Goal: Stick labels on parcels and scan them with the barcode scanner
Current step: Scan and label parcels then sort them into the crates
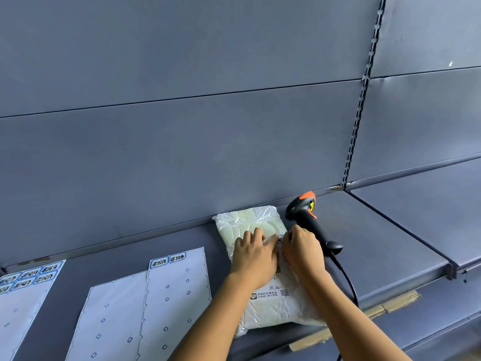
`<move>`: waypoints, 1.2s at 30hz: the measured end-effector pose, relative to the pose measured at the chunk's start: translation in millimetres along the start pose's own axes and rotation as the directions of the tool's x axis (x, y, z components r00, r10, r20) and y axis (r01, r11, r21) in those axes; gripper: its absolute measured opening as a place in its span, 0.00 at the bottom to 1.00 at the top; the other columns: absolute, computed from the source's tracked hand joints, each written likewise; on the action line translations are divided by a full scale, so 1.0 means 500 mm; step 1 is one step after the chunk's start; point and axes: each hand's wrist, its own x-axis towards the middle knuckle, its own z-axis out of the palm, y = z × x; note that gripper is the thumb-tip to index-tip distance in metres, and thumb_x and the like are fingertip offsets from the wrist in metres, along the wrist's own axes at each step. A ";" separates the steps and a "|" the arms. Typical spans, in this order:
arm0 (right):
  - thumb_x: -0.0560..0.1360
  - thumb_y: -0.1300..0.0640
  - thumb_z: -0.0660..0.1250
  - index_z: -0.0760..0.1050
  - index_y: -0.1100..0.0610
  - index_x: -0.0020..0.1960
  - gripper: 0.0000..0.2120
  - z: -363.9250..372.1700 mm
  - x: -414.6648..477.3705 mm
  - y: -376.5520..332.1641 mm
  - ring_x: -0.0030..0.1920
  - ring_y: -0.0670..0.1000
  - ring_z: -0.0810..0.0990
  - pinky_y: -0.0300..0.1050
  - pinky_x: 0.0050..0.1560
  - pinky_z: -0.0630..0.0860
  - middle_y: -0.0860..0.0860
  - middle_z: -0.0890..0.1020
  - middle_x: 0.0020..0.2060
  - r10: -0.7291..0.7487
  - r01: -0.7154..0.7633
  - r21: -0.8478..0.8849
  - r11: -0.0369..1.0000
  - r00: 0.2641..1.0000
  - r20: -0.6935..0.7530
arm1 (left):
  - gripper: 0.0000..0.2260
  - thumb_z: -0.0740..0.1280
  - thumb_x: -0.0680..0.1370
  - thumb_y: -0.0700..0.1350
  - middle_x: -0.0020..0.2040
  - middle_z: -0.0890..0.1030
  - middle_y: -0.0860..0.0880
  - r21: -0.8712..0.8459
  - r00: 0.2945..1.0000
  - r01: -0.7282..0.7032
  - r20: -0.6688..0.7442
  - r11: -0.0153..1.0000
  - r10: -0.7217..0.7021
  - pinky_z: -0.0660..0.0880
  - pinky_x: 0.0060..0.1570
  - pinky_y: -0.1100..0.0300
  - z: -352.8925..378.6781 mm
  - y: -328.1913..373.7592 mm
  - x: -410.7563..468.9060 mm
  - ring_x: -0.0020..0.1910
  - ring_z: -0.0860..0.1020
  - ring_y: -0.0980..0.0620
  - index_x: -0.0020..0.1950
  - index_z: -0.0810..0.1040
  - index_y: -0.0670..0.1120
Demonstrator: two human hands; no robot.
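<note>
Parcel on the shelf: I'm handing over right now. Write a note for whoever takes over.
Left grip: fingers flat, pressing the parcel beside the label.
Right grip: fingers curled, apparently pinching the label's right edge.
Scanner: lies untouched on the shelf, right of the parcel.
The sheet beside the parcel has two labels remaining at its top.
Done: label laid on the parcel.
Left: finish pressing it down, then scan it.
</note>
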 end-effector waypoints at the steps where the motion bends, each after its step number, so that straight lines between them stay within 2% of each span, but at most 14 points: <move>1: 0.79 0.57 0.56 0.66 0.59 0.40 0.10 0.001 -0.001 0.000 0.43 0.61 0.78 0.47 0.36 0.65 0.59 0.79 0.43 -0.005 0.006 -0.013 1.000 1.000 0.003 | 0.17 0.54 0.72 0.55 0.39 0.75 0.52 0.020 0.999 0.003 -0.045 1.000 -0.002 0.72 0.31 0.56 0.015 -0.001 0.001 0.34 0.75 0.49 0.50 0.81 0.57; 5: 0.79 0.56 0.57 0.71 0.62 0.46 0.09 0.000 -0.002 -0.006 0.47 0.62 0.78 0.48 0.38 0.66 0.59 0.78 0.47 -0.004 0.005 -0.061 0.998 1.000 0.011 | 0.15 0.55 0.72 0.56 0.39 0.74 0.53 0.030 0.991 0.029 -0.130 0.999 -0.025 0.71 0.31 0.57 0.027 -0.005 -0.003 0.33 0.74 0.50 0.48 0.81 0.59; 11: 0.77 0.61 0.59 0.66 0.63 0.56 0.09 -0.010 -0.011 -0.011 0.49 0.62 0.76 0.45 0.36 0.61 0.58 0.72 0.52 0.001 -0.001 -0.038 0.999 1.000 -0.010 | 0.17 0.55 0.71 0.55 0.41 0.75 0.53 -0.013 0.983 0.066 -0.173 0.998 -0.067 0.74 0.34 0.55 0.032 -0.006 -0.009 0.36 0.75 0.50 0.49 0.81 0.55; 15: 0.75 0.68 0.55 0.67 0.63 0.55 0.10 -0.009 -0.013 -0.008 0.49 0.63 0.75 0.45 0.37 0.61 0.58 0.73 0.52 0.008 -0.008 0.011 1.000 1.000 -0.012 | 0.16 0.55 0.72 0.54 0.42 0.75 0.52 -0.077 0.980 0.050 -0.190 0.996 -0.064 0.73 0.36 0.54 0.032 -0.008 -0.010 0.37 0.75 0.48 0.48 0.82 0.54; 21: 0.74 0.69 0.55 0.68 0.62 0.53 0.09 -0.006 -0.012 -0.009 0.46 0.65 0.76 0.48 0.35 0.62 0.59 0.73 0.51 0.004 -0.004 0.022 1.000 1.000 -0.008 | 0.15 0.56 0.72 0.54 0.42 0.75 0.53 -0.082 0.973 0.066 -0.215 0.994 -0.083 0.73 0.37 0.55 0.038 -0.008 -0.007 0.37 0.74 0.48 0.42 0.82 0.53; 26: 0.77 0.65 0.57 0.69 0.63 0.56 0.09 -0.002 -0.011 -0.006 0.49 0.63 0.76 0.46 0.35 0.62 0.58 0.74 0.53 -0.036 0.036 -0.016 0.999 0.999 -0.037 | 0.12 0.56 0.71 0.50 0.38 0.76 0.51 -0.151 0.951 0.106 -0.273 0.983 -0.144 0.74 0.35 0.55 0.029 -0.008 -0.009 0.36 0.75 0.47 0.37 0.78 0.48; 30: 0.79 0.59 0.55 0.70 0.61 0.52 0.08 0.000 -0.008 -0.009 0.48 0.62 0.78 0.48 0.37 0.61 0.58 0.79 0.48 -0.017 0.015 -0.066 0.998 0.999 -0.034 | 0.12 0.56 0.70 0.50 0.37 0.77 0.50 -0.131 0.932 0.176 -0.296 0.976 -0.208 0.73 0.35 0.55 0.025 -0.009 -0.011 0.35 0.75 0.47 0.38 0.78 0.48; 33: 0.78 0.58 0.56 0.73 0.59 0.49 0.09 -0.006 -0.004 -0.002 0.47 0.61 0.78 0.48 0.38 0.64 0.56 0.81 0.43 0.070 -0.068 0.070 0.995 0.997 -0.017 | 0.11 0.56 0.69 0.49 0.36 0.76 0.50 -0.127 0.923 0.180 -0.323 0.975 -0.212 0.72 0.34 0.55 0.023 -0.006 -0.012 0.35 0.75 0.47 0.38 0.77 0.48; 36: 0.76 0.56 0.61 0.76 0.57 0.53 0.09 -0.015 -0.007 0.005 0.50 0.56 0.79 0.44 0.42 0.66 0.54 0.82 0.46 0.099 -0.106 0.253 0.962 0.994 0.043 | 0.10 0.56 0.70 0.47 0.35 0.76 0.49 -0.138 0.909 0.178 -0.356 0.974 -0.217 0.71 0.34 0.55 0.022 -0.008 -0.013 0.34 0.74 0.46 0.37 0.75 0.47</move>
